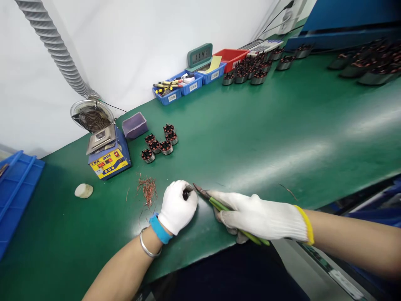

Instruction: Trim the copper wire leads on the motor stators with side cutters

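My left hand point(177, 206), in a white glove, is closed around a small dark wound coil part point(186, 195) that mostly hides in the fist, resting on the green bench mat point(282, 138). My right hand point(257, 215), also gloved, grips green-handled cutters point(219, 203) whose tips point at the part in my left hand. A heap of cut copper wire bits point(148, 190) lies just left of my left hand.
Several wound coil parts point(158, 144) stand behind the wire heap, next to a purple tray point(135, 125) and a blue-and-yellow solder pot point(107, 153) under a grey extraction hose point(56, 50). Blue tool bins point(188, 83), a clock point(199, 54), a red tray point(232, 58) and more coils point(250, 69) line the back. A blue crate point(15, 184) sits left.
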Demonstrator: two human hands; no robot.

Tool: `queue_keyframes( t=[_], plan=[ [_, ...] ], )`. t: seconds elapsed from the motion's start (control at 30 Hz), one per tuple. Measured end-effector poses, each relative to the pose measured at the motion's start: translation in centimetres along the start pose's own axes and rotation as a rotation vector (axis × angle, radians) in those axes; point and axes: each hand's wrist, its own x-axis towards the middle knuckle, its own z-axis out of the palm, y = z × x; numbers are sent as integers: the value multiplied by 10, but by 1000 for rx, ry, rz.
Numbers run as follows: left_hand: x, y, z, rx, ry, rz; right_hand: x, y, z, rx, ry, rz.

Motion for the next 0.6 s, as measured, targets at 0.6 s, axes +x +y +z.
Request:
queue_keyframes(
  t=[0.6],
  plan=[
    [5, -29, -6, -564, 532, -66, 67, -35, 5, -844, 601, -496]
  ],
)
